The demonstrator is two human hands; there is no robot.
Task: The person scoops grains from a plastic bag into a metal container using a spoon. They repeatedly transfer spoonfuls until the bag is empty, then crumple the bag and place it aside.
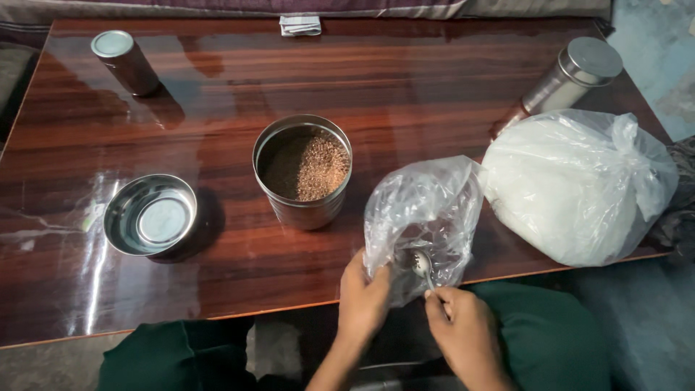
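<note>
1. The worktop (405, 80) is polished dark wood, glossy and slick-looking; its near edge runs just in front of the person's knees. Anything nudged toward that edge could slide off, I judge, since the sheen suggests little friction.

2. The large tied plastic bag of white powder or grain (579, 188) sits at the right near corner, its lower side overhanging or close to the edge. A bump from the right forearm could tip it to the floor.

3. The small clear plastic bag (423, 217) stands at the near edge, just beside the large bag and near the open steel canister. It looks nearly empty and limp; if the mouth collapses, whatever is left could spill onto the lap.

4. The open steel canister of brown seeds (304, 172) stands mid-worktop, filled well up. A careless reach over it could scatter seeds or knock it.

5. The canister lid (150, 215) lies upturned to the left, well apart from the hands and low in risk.

6. The left hand (364, 298) has its grip closed on the small bag's lower edge, holding it open. A slack hold would let the bag fold.

7. The right hand (463, 326) has its grip closed on a steel spoon (421, 264), whose bowl is inside the bag. The spoon could tear the thin film or drop its load in transit.
</note>
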